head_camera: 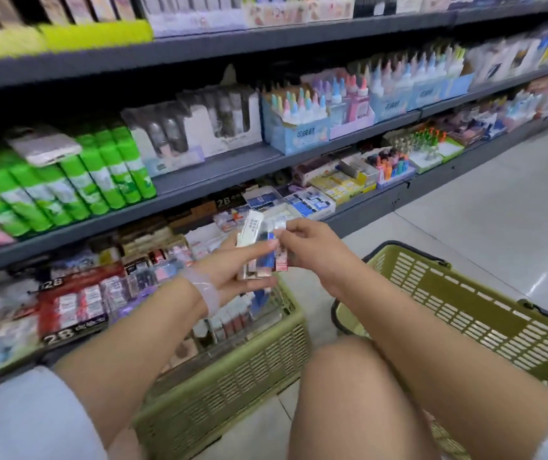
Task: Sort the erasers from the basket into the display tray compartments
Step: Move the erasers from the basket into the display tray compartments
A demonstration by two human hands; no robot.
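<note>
Fanned stack of wrapped erasers (259,257) is held up in the air right above the near green basket (233,376), between it and the bottom shelf. Left hand (233,270) grasps the stack from below, thumb across the front; the tallest white pack sticks up above the others. Right hand (302,244) pinches the top of one small pack at the stack's right edge, looks like it's picking one out to place. More eraser packs lie inside the near basket, under the left wrist. Display trays (73,307) with the red and black 2B eraser boxes sit on the bottom shelf, just left of the basket; more trays of blue-and-white erasers (309,202) are behind the hands. A second green basket (465,310) sits to the right of the first one, under the right forearm; contents can't be made out. Frame is motion-blurred, so labels on the held packs are unreadable. Risks as I see them: the stack is loose and fanned, so pulling one pack from the edge could drag its neighbours out and drop them into the basket or onto the floor. Several tray compartments hold similar-looking packs, so a misread label means wrong compartment. Glossy wrappers probably slip under a light pinch.
</note>
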